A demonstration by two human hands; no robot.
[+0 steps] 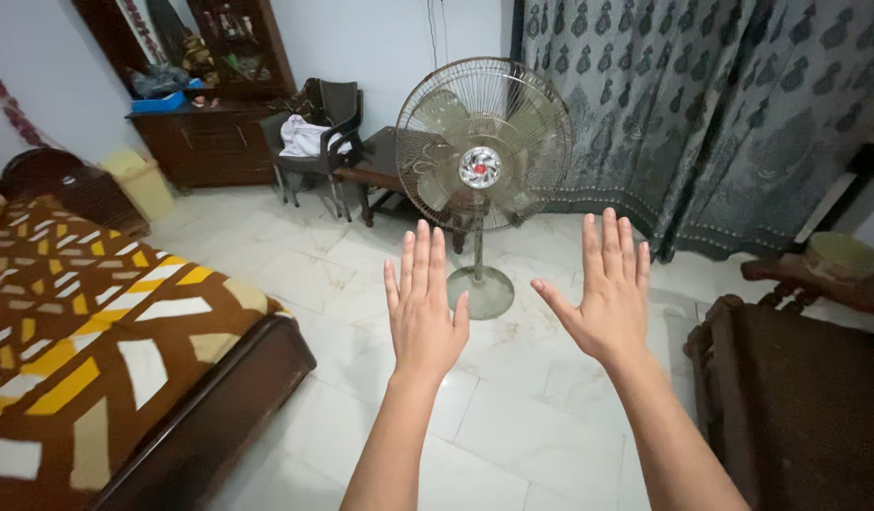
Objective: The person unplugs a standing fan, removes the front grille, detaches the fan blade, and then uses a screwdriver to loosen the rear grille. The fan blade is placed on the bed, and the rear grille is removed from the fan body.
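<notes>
- Reaching forward with backs toward the camera, the left hand [423,308] and right hand [604,295] are both held up flat in mid-air, fingers straight and close together, thumbs out; neither has hold of anything.
- Beyond and between them stands a pedestal fan [481,156], upright on its round base on the white marble floor [513,416], clear of both hands.
- Its blades look still, though the wire cage makes that hard to judge.
- To the left lies a bed with a brown, yellow and white patterned cover [87,331].
- Behind the fan are a dark chair [328,118] with white cloth on it, a wooden cabinet [205,137] and a grey patterned curtain [702,104].
- At right, a dark wooden seat [796,397].
</notes>
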